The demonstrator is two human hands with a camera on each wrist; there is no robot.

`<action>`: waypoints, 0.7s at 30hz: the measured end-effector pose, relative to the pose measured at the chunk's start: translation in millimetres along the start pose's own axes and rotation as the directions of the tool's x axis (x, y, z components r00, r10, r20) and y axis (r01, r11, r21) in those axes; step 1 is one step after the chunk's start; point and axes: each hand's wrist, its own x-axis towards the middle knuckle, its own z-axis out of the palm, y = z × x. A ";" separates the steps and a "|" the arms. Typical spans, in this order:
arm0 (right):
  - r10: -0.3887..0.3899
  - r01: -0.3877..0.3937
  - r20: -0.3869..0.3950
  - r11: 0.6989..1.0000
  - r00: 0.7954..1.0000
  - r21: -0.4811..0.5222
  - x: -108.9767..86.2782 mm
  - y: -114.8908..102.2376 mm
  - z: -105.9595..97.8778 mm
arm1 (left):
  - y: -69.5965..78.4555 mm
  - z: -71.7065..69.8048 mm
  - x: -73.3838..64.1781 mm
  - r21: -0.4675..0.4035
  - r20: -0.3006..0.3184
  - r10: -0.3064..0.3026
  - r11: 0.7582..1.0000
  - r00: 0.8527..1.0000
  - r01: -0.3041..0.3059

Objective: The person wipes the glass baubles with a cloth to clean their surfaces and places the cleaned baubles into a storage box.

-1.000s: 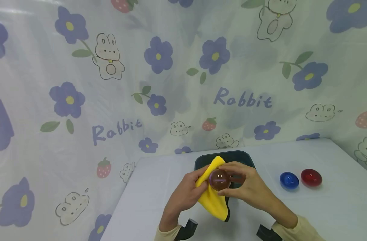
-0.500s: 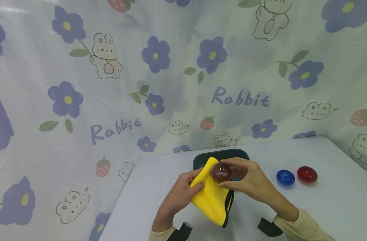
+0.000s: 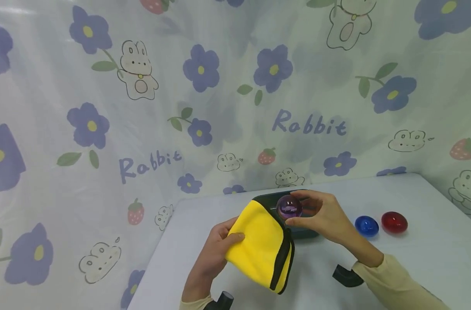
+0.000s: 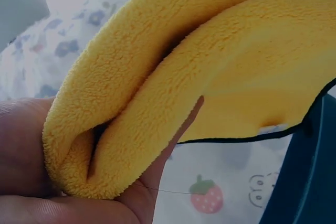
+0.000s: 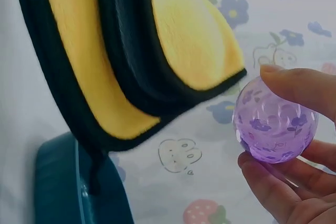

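In the head view my left hand (image 3: 216,249) grips a folded yellow cloth (image 3: 256,245) with black edging, thumb on its near face. The left wrist view shows the fluffy cloth (image 4: 142,77) bunched between the thumb and fingers. My right hand (image 3: 320,213) pinches a clear purple ball (image 3: 289,207) between thumb and fingertips, over the dark green tray (image 3: 306,233). Seen from the right wrist, the see-through ball (image 5: 275,121) is apart from the cloth, with the hanging cloth (image 5: 194,40) to its left.
To the right on the white table (image 3: 374,267) lie a blue egg-shaped piece (image 3: 367,226) and a red one (image 3: 394,222), side by side. Behind the table hangs a curtain (image 3: 227,116) printed with flowers and rabbits. The cloth hides part of the tray.
The ball has come away from the cloth and moved up and right in my right hand. My left hand has shifted left and down with the cloth, which now hangs more spread.
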 end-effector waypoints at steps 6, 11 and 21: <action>0.009 -0.009 -0.015 1.000 1.000 -0.022 7.1 3.3 -2.4 | -9.0 -7.4 -11.4 -0.081 -0.053 -0.030 0.996 0.998 0.026; 0.024 -0.025 -0.025 0.999 0.999 -0.033 12.9 7.4 -2.8 | -15.2 -11.0 -20.9 -0.128 -0.099 -0.084 0.989 0.992 0.071; 0.051 -0.054 0.037 0.993 0.998 0.104 23.8 17.7 -0.6 | -35.9 -18.6 -36.0 -0.185 -0.176 -0.163 0.974 0.971 0.130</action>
